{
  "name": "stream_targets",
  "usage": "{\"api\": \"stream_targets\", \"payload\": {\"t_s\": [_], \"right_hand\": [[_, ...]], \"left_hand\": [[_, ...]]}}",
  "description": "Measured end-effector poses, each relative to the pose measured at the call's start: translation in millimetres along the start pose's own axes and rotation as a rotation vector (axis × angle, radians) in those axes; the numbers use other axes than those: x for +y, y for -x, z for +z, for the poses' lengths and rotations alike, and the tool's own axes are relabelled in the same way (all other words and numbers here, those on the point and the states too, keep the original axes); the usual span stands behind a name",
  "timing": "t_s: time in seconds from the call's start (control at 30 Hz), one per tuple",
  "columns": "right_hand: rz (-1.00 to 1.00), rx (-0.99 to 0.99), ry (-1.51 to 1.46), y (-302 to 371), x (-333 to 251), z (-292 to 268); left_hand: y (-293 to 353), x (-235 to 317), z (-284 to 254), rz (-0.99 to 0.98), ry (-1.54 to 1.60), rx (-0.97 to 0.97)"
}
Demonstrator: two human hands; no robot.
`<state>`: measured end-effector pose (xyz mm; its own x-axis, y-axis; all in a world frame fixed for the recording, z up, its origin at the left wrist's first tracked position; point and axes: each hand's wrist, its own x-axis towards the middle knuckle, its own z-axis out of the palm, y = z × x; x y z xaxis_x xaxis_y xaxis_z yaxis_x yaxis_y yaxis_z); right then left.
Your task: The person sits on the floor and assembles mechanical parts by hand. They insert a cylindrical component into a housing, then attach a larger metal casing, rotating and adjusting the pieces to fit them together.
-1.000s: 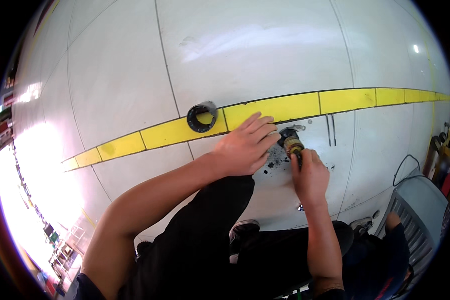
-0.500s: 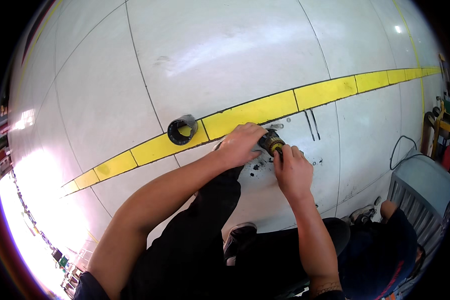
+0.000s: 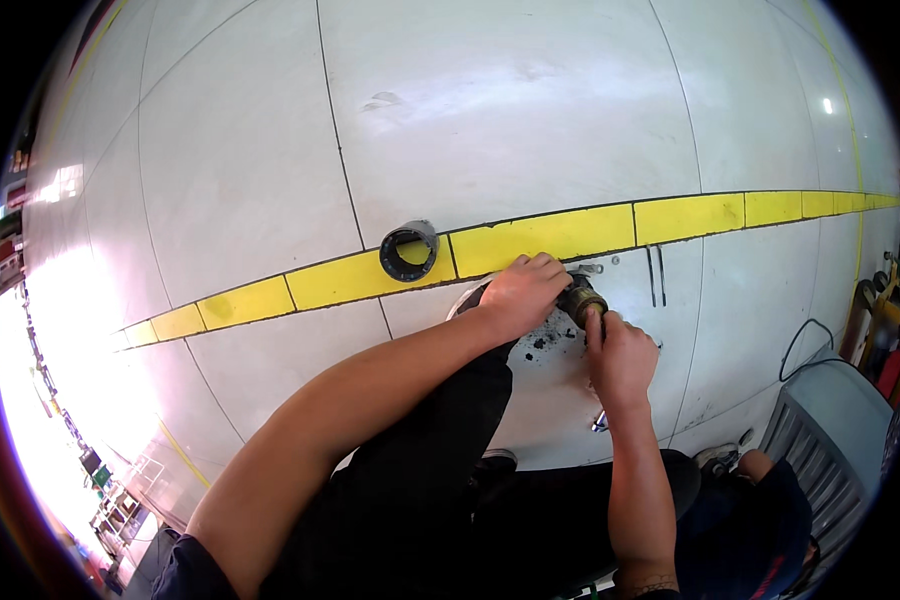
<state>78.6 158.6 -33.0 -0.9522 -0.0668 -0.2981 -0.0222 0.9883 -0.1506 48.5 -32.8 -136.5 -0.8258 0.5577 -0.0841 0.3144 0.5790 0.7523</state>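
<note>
A dark, grimy cylindrical metal part [image 3: 583, 306] with a brass-coloured band lies between my hands, low over the floor. My left hand [image 3: 522, 298] is closed round its far-left end, and the hand hides much of that end. My right hand [image 3: 624, 362] is closed at the near-right end, with the thumb pressed against the rim. Whether the right fingers also hold a small tool, I cannot make out. Black crumbs of dirt [image 3: 542, 342] are scattered on the floor just below the part. To the left, a short black hollow sleeve [image 3: 408, 252] rests on the yellow floor stripe.
Two thin dark rods [image 3: 656, 276] lie side by side right of the part, near a small washer [image 3: 615, 260]. Something small and shiny [image 3: 599, 423] sits beside my right wrist. At lower right are a person in dark clothes [image 3: 770, 525] and a grey slatted plastic chair [image 3: 830, 405].
The whole view has shifted, so the floor and its items appear farther right. My right thumb now covers more of the part's end, where yellow showed before. Both hands stay on the part.
</note>
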Motion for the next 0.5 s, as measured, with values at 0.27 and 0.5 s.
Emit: {"api": "stream_targets", "payload": {"t_s": [0.27,0.5], "right_hand": [[0.009,0.013,0.011,1.3,-2.3,-3.4],[0.005,0.061,-0.064,4.0,-8.7,-5.1]], "left_hand": [[-0.2,0.7,-1.0,0.013,-0.009,-0.004],[2.3,-0.3,-4.4,0.005,0.027,0.007]]}}
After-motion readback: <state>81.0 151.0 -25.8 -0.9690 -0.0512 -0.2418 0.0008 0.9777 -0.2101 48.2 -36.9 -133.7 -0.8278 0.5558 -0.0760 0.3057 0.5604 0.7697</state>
